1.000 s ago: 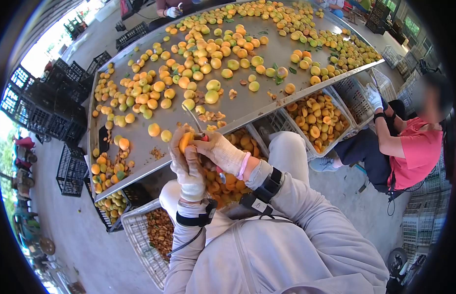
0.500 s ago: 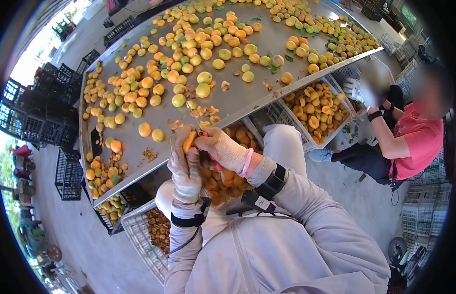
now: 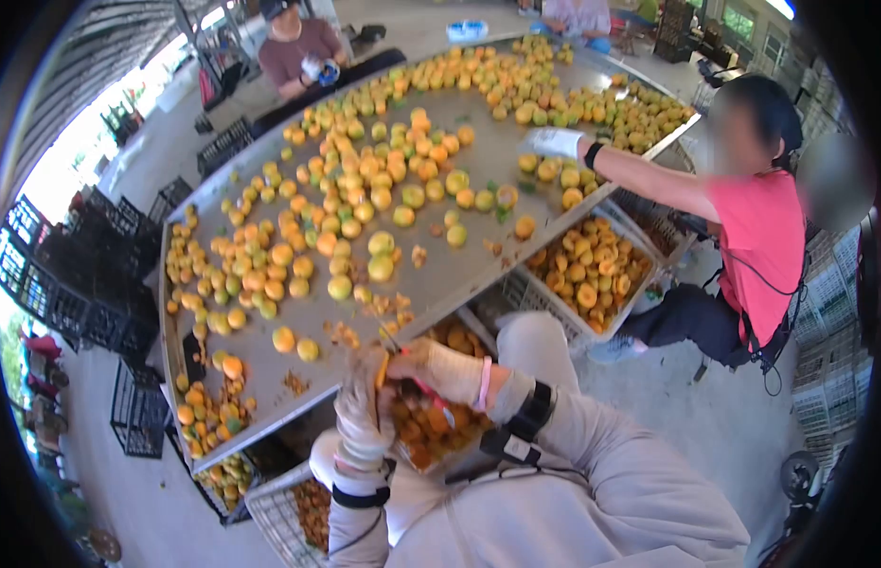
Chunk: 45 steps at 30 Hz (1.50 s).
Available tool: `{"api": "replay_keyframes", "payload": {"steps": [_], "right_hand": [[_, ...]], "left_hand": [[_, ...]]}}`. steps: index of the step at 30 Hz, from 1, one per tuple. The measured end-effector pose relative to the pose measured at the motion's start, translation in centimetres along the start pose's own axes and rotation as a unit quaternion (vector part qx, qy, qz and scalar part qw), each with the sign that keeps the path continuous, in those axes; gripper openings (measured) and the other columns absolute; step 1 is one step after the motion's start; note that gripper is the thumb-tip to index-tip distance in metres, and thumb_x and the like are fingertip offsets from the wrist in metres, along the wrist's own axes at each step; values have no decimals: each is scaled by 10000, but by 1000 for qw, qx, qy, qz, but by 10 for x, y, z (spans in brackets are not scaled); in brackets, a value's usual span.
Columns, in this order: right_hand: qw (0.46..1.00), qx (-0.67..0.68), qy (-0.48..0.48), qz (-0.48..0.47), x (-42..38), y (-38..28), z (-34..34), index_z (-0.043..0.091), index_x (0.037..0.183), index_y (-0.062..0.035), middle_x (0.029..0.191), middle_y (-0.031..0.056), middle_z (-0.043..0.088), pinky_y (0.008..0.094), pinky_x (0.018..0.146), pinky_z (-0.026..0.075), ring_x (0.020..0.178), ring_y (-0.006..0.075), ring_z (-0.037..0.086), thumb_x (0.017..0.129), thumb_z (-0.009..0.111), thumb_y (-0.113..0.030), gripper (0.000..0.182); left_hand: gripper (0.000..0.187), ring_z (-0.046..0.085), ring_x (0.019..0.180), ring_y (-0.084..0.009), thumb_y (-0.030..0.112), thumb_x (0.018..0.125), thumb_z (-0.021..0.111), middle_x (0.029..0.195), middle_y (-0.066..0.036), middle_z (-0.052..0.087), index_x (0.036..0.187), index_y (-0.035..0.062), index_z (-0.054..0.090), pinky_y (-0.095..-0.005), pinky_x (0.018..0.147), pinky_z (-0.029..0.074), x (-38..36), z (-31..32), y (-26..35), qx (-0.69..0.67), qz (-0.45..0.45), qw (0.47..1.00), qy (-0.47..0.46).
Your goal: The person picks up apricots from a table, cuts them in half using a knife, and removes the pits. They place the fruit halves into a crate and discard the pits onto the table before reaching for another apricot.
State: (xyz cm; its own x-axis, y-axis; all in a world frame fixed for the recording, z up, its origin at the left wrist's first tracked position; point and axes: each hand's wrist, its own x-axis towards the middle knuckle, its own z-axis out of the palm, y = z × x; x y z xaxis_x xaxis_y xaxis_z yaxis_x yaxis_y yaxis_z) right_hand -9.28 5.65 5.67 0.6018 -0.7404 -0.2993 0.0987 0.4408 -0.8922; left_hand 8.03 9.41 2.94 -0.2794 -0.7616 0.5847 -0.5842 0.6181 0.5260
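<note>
Far left: black crates [image 3: 76, 284] are standing stacked on the floor beside the metal table [image 3: 464, 270]. More fruit is sitting heaped at the table's near left corner [image 3: 208, 417]. Below that corner a white mesh crate [image 3: 279, 516] is holding brownish pieces; too blurred to identify.

Centre: the left hand [image 3: 363, 412], gloved, is closing around an apricot [image 3: 382, 371], held just below the table's near edge. Fingers are curling together on the fruit; only a sliver of orange is showing. The right hand [image 3: 447, 369], also gloved, is clamping a red-handled knife [image 3: 423, 386], its handle showing under the palm; the thin blade [image 3: 388, 336] is pointing up over the table edge. Both hands are touching at the apricot. Directly beneath them a crate of cut fruit [image 3: 431, 431] is sitting.

On the table, loose apricots [image 3: 364, 204] are lying scattered across most of the surface.

Right: a white crate of halved fruit [image 3: 592, 270] is sitting under the table's right edge. A co-worker in a pink shirt [image 3: 762, 237] is reaching a gloved hand [image 3: 554, 142] onto the tabletop among the fruit.
</note>
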Motion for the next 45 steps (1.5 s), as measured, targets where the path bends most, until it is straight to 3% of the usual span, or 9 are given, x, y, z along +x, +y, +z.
{"api": "replay_keyframes", "payload": {"steps": [8, 11, 19, 24, 31, 34, 37, 41, 45], "right_hand": [[999, -17, -31, -25, -19, 4, 10, 658, 883, -76, 714, 13, 645, 185, 450, 406, 532, 68, 544, 888, 536, -231, 197], [998, 19, -10, -57, -20, 16, 16, 660, 881, -51, 713, 51, 663, 189, 335, 371, 465, 77, 525, 872, 543, -246, 227], [996, 46, -19, -68, -34, 23, 28, 654, 888, -72, 670, -4, 598, 177, 372, 377, 488, 52, 516, 894, 538, -269, 229], [986, 41, -130, -100, -51, 13, 29, 638, 927, -48, 680, -10, 589, 172, 386, 383, 491, 47, 514, 896, 540, -265, 240], [989, 46, -132, -45, -35, 29, 29, 633, 981, -43, 697, -18, 580, 165, 419, 405, 498, 46, 518, 886, 590, -226, 211], [989, 31, -142, 8, -46, 4, 32, 617, 1035, -53, 697, -11, 585, 169, 421, 423, 481, 55, 520, 891, 602, -223, 223], [996, 60, -60, -26, -33, 15, 36, 606, 1053, -57, 696, -4, 589, 177, 401, 418, 473, 57, 517, 894, 596, -215, 225], [994, 64, -87, -5, -12, 40, 22, 602, 1123, -45, 732, -2, 590, 189, 380, 411, 482, 66, 521, 885, 576, -191, 281], [987, 26, -157, -27, -9, 37, 3, 634, 1046, -43, 808, -17, 587, 162, 500, 415, 630, 39, 528, 877, 573, -203, 240]], "left_hand": [[392, 525, 1130, -437, 139, 905, 551, 1222, -234, 532, 1266, 18, 460, -479, 975, 420, -7, -4, 18, 31, 52, 998, 10], [399, 531, 1112, -436, 166, 911, 558, 1225, -234, 530, 1267, 14, 459, -473, 972, 421, -12, -9, 30, 10, 55, 998, 17], [433, 553, 1071, -404, 245, 898, 587, 1194, -224, 545, 1245, 12, 473, -476, 954, 431, -18, -16, 42, 5, 55, 998, 16], [421, 582, 998, -342, 316, 813, 685, 1074, -152, 582, 1111, 59, 533, -513, 935, 439, -8, -30, 59, 29, 120, 992, 15], [364, 610, 797, -290, 332, 749, 738, 851, -97, 574, 955, 74, 586, -492, 880, 466, 2, -35, 54, 19, 149, 988, 28], [314, 643, 816, -308, 346, 773, 721, 830, -85, 626, 889, 77, 610, -510, 938, 431, 5, -38, 53, -11, 134, 991, 29], [296, 664, 855, -312, 351, 785, 717, 805, -83, 658, 868, 82, 625, -520, 982, 401, 1, -34, 42, -23, 111, 993, 38], [304, 655, 872, -305, 341, 771, 729, 825, -94, 663, 883, 79, 622, -492, 946, 429, 2, -31, 36, -60, 83, 995, 16], [424, 639, 949, -316, 374, 715, 783, 889, -92, 672, 967, 77, 617, -484, 970, 408, 15, -34, 36, -94, 73, 993, -27]]}}
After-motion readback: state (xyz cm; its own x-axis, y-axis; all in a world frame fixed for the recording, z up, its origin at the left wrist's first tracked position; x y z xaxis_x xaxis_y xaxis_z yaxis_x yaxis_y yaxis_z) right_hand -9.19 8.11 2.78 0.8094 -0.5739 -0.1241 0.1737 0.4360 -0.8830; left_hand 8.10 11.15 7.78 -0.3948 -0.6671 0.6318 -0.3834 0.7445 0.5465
